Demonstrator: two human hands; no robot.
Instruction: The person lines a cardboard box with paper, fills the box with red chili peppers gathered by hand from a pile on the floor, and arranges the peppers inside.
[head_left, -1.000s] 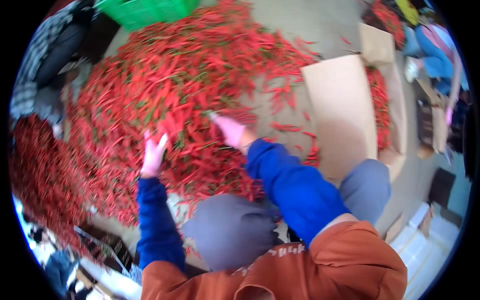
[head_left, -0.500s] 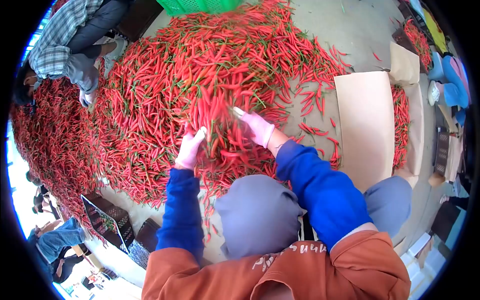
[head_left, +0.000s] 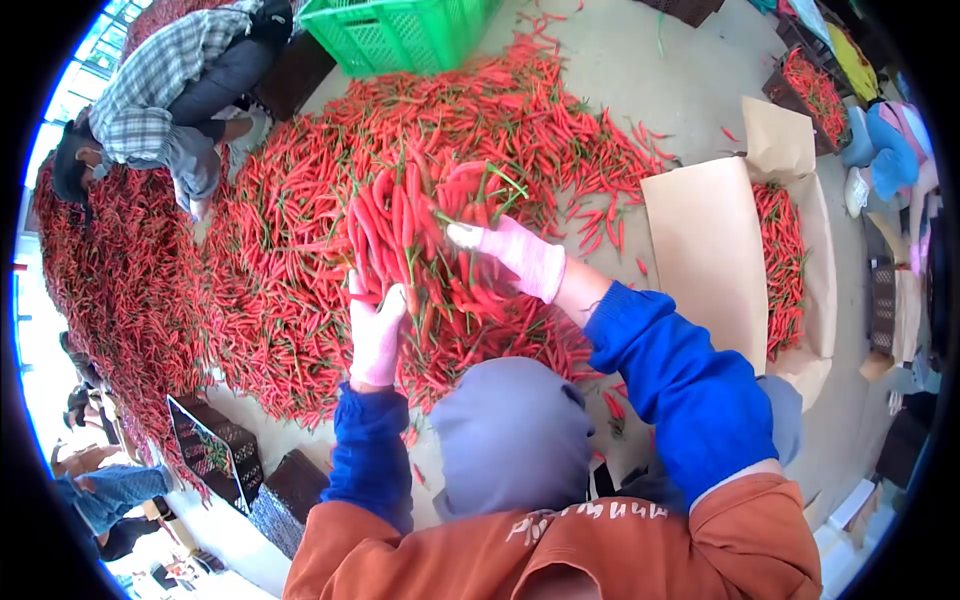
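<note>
Head view: my left hand (head_left: 375, 340) and right hand (head_left: 517, 257) cup a loose bunch of red chillies (head_left: 398, 215) over the heap (head_left: 285, 325) — if my palms part, outer ones (stems jutting sideways) could slip out.

The single head view looks forward and steeply down from above the person's orange top (head_left: 640, 545) at bottom centre. Both hands (head_left: 375, 335) (head_left: 518, 258) and the peppers (head_left: 400, 215) appear close, mid-frame; the green crate (head_left: 400, 35), at the top, lies farther off. Black borders the rounded, wide view.
</note>
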